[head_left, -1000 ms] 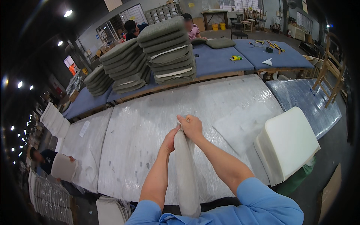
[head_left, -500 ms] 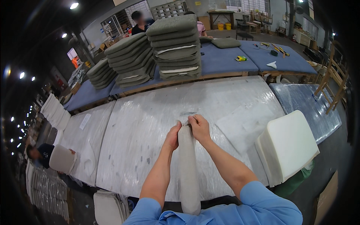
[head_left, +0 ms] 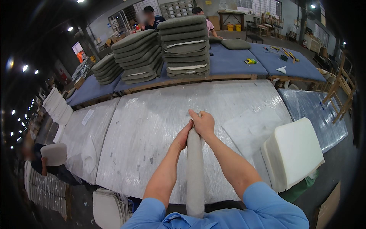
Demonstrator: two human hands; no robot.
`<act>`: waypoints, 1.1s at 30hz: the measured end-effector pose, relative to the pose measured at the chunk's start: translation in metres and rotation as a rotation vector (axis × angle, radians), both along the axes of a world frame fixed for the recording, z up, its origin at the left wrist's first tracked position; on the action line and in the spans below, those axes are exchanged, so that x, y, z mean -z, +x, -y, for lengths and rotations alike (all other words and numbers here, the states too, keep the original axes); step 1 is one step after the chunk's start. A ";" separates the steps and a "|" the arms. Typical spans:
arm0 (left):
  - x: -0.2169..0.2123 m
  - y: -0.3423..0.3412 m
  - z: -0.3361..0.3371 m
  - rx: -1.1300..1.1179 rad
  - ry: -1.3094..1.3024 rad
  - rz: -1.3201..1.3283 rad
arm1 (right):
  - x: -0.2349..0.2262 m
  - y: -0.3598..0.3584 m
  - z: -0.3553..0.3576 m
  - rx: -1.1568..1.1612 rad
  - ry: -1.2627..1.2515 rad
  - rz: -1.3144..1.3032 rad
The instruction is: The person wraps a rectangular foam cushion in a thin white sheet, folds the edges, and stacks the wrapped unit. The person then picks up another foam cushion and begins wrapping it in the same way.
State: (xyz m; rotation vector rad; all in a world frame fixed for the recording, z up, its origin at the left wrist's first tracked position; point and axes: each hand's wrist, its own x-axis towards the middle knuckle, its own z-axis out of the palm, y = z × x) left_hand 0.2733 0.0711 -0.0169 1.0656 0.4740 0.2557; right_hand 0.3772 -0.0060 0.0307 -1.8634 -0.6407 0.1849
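Observation:
A light grey fabric-covered cushion [head_left: 195,171] stands on edge in front of me, its narrow side running from my body out over the plastic-wrapped table [head_left: 137,152]. At its far end my left hand [head_left: 184,135] is pressed against the left side, fingers closed on the fabric. Close beside it my right hand [head_left: 205,124] pinches the cover at the same end, thumb pointing forward. What lies between the fingertips is mostly hidden by the hands.
White foam pads [head_left: 295,152] are stacked at the right. Tall piles of grey-green cushions [head_left: 185,45] stand on the blue table [head_left: 232,63] beyond. A person at left holds a pale pad [head_left: 54,154]; two more are behind the piles. A wooden chair [head_left: 341,86] stands far right.
My hands and the cushion's far end have shifted slightly right in view, and my hands have come closer together. The person at left has lifted the pale pad and turned.

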 end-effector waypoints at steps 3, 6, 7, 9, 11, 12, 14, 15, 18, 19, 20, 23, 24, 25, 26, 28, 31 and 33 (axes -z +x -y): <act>-0.005 0.001 0.004 -0.005 0.027 0.010 | 0.000 0.004 -0.007 0.061 -0.040 0.046; -0.010 -0.002 0.007 -0.047 0.029 -0.036 | -0.002 0.005 -0.013 0.054 -0.090 0.065; -0.012 -0.003 0.008 -0.068 0.028 -0.059 | -0.004 0.005 -0.013 0.024 -0.119 0.042; -0.015 0.000 0.019 -0.080 0.092 -0.105 | 0.003 0.013 -0.010 0.017 -0.153 0.005; -0.015 0.004 0.025 -0.087 0.136 -0.126 | 0.012 0.019 -0.009 0.028 -0.134 -0.010; -0.013 0.006 0.025 -0.089 0.147 -0.123 | 0.016 0.020 -0.010 0.055 -0.095 0.042; -0.009 0.009 0.025 -0.108 0.194 -0.149 | 0.025 0.023 -0.013 0.108 -0.027 0.141; -0.006 0.010 0.025 -0.124 0.230 -0.177 | 0.029 0.024 -0.014 0.097 -0.019 0.138; -0.002 0.006 0.015 -0.140 0.226 -0.207 | 0.032 0.022 -0.022 0.036 -0.008 0.094; 0.001 -0.001 0.012 -0.145 0.205 -0.208 | 0.030 0.018 -0.028 0.004 -0.017 0.057; 0.003 -0.005 0.013 -0.179 0.194 -0.228 | 0.032 0.017 -0.031 -0.014 -0.027 0.024; -0.012 0.000 0.024 -0.242 0.190 -0.243 | 0.041 0.024 -0.038 -0.014 -0.012 0.022; -0.015 -0.004 0.025 -0.272 0.202 -0.248 | 0.041 0.023 -0.040 -0.031 -0.014 -0.010; -0.018 -0.008 0.026 -0.301 0.212 -0.253 | 0.042 0.021 -0.041 -0.046 -0.019 -0.041; -0.018 -0.015 0.023 -0.290 0.177 -0.218 | 0.040 0.015 -0.045 -0.070 -0.015 -0.076; -0.018 -0.029 0.018 -0.259 0.106 -0.147 | 0.038 0.005 -0.052 -0.092 0.015 -0.083; -0.019 -0.037 0.020 -0.110 0.050 -0.054 | 0.042 0.009 -0.049 -0.074 0.022 -0.055; -0.013 -0.041 0.014 -0.034 0.081 -0.010 | 0.038 0.010 -0.050 -0.070 0.036 -0.045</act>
